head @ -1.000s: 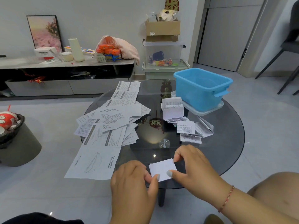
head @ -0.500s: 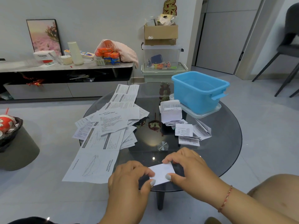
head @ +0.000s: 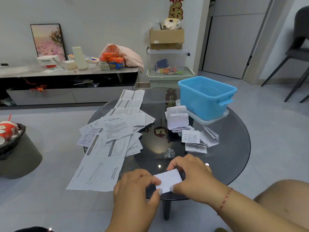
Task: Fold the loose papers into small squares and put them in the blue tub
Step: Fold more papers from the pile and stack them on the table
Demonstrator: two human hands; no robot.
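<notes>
Both hands pinch the folded paper (head: 168,180) btwn them: left hand (head: 135,190) on its near-left edge, right hand (head: 192,178) on the right. Blue tub (head: 207,97) lies well beyond the fingers, far-right; right hand nearer.

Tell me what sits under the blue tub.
The blue tub stands on a clear plastic lid on the glass table. The tub hides the lid's middle.
</notes>
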